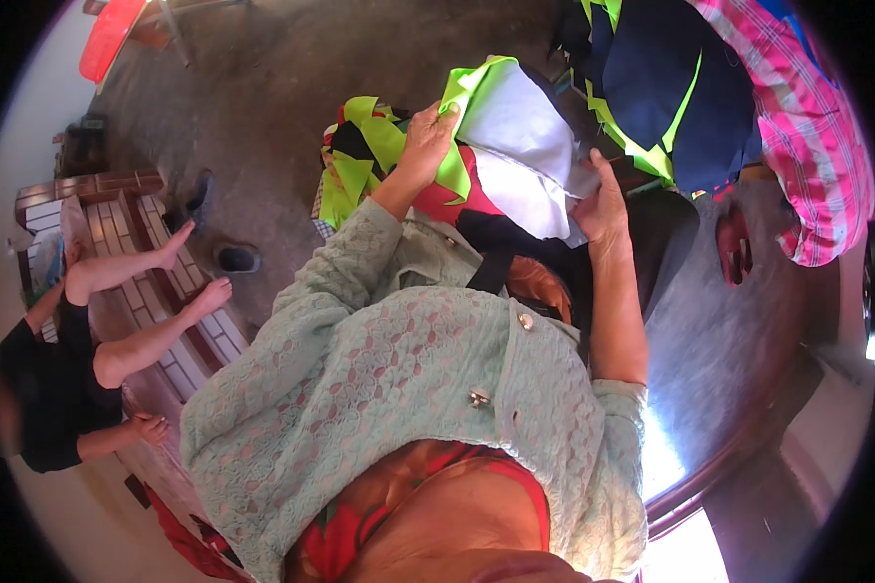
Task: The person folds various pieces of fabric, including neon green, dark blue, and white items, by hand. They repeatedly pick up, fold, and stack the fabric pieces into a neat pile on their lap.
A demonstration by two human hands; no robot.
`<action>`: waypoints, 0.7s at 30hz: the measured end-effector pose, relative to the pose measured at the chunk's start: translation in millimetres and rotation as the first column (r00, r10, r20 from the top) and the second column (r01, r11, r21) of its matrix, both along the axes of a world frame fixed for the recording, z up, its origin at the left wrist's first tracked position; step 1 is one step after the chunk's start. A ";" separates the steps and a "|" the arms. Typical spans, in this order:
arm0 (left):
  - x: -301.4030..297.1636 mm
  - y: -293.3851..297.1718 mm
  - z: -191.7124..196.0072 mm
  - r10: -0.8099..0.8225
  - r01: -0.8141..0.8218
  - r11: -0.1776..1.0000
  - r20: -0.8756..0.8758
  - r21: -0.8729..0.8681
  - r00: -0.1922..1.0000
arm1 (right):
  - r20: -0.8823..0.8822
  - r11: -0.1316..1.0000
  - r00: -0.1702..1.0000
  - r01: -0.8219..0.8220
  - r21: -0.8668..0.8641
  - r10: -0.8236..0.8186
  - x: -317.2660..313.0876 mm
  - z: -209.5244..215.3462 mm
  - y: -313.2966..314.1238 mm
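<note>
Brown-grey smooth floor beneath, I see the left hand pinching lime-and-white cloth, right hand gripping its edge, navy fabric nearby.

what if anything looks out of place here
The dark shoes on the floor sit at angles to each other, unpaired, near the other person's bare feet. No damage shows on the held white cloth.

Dim floor toward the top, harsh glare at lower right, brightly lit white cloth, bent edges, dark round vignette
</note>
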State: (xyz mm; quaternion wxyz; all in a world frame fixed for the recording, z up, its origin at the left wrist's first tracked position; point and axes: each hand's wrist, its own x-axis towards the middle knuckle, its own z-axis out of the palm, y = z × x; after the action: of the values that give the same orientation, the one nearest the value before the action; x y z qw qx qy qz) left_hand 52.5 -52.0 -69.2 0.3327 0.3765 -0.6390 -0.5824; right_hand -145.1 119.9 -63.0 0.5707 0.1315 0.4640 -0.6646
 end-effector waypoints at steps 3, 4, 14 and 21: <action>6.1 -3.0 0.4 0.095 -0.079 0.980 -0.082 0.182 0.992 | -0.028 0.998 0.999 -0.043 0.047 0.045 4.9 -14.7 0.2; 6.9 -2.8 4.6 0.130 -0.104 0.963 -0.090 0.249 0.988 | -0.069 0.998 0.996 -0.061 0.036 0.063 8.2 -19.8 0.8; 28.1 -13.1 1.5 0.421 -0.237 0.759 -0.179 0.607 0.889 | -0.369 0.999 0.929 -0.005 -0.052 -0.014 36.3 -9.2 -5.5; 31.3 -7.2 21.3 0.451 -0.216 0.743 -0.237 0.633 0.860 | -0.648 0.951 0.731 0.005 -0.309 -0.214 35.9 52.9 -19.1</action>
State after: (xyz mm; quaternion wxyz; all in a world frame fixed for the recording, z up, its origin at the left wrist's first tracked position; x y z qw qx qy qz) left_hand 83.8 -59.2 -47.9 0.4164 0.4519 -0.2720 -0.7406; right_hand -109.1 100.8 -10.2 0.3359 -0.1744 0.5290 -0.7595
